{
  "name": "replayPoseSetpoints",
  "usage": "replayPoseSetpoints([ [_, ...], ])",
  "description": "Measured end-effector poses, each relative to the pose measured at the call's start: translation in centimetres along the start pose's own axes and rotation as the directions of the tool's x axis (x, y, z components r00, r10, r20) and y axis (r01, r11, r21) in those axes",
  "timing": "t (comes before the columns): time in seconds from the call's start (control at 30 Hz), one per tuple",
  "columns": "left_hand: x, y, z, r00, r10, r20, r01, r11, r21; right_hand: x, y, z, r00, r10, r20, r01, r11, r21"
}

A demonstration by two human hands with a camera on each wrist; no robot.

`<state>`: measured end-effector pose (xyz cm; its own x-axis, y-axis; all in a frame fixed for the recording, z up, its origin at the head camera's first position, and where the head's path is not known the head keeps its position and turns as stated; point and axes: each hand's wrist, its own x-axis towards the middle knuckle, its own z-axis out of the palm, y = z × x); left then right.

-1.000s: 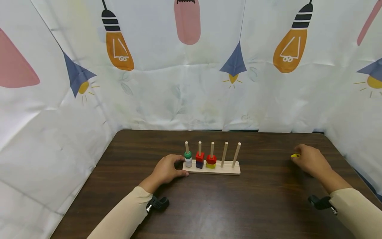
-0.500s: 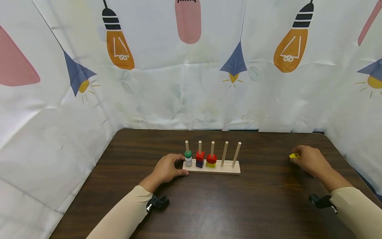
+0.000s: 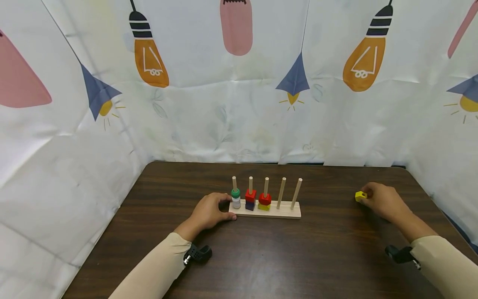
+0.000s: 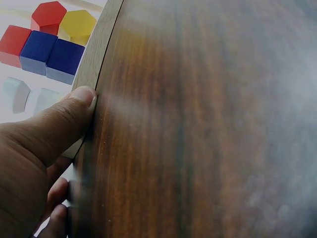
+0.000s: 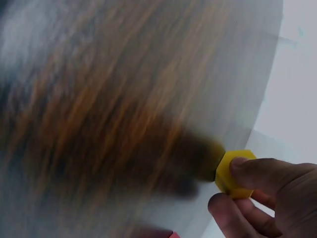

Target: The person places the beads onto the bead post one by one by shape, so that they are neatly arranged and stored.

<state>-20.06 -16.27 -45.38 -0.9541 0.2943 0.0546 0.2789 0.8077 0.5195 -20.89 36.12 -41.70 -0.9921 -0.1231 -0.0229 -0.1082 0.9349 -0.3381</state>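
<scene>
A wooden peg stacker (image 3: 285,212) stands on the brown table with upright pegs in a row. My left hand (image 3: 209,211) grips its left end, thumb (image 4: 81,99) on the front edge. On the leftmost peg a green piece (image 3: 235,193) sits over white ones. Beside it, a red square block (image 3: 250,195) tops dark blue (image 3: 249,205). The third peg carries a red block (image 3: 265,199) above a yellow one (image 3: 264,207). At the right, my right hand (image 3: 384,201) pinches a yellow hexagonal block (image 5: 233,173) between thumb and fingers.
A red corner of something (image 5: 173,235) peeks in at the bottom of the right wrist view. Behind the table (image 3: 298,249) hangs a white patterned cloth (image 3: 231,124), which also runs down both sides. The two rightmost pegs (image 3: 296,194) stick up bare.
My right hand has shifted left with the yellow hexagonal block, and more of the block shows. The left hand and the peg stacker stay in place.
</scene>
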Motion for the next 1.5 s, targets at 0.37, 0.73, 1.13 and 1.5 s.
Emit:
replayPoseSetpoints([
  [0.37,0.0,0.0,0.1,1.000,0.014,-0.002,-0.014,1.000,0.003,0.3,-2.5,0.4,0.990,-0.125,-0.069,0.128,0.991,0.048],
  [0.73,0.0,0.0,0.0,1.000,0.005,-0.002,-0.005,1.000,-0.002,0.1,-6.2,-1.2,0.978,-0.173,-0.119,0.188,0.973,0.134],
  [1.13,-0.1,0.0,0.0,1.000,0.004,-0.003,-0.004,1.000,0.006,-0.3,-10.2,-3.8,0.946,-0.251,-0.205,0.283,0.948,0.144],
  [1.5,-0.1,0.1,-0.1,1.000,0.017,-0.012,-0.017,1.000,-0.002,-0.1,-13.4,-5.3,0.912,-0.319,-0.256,0.366,0.917,0.161],
])
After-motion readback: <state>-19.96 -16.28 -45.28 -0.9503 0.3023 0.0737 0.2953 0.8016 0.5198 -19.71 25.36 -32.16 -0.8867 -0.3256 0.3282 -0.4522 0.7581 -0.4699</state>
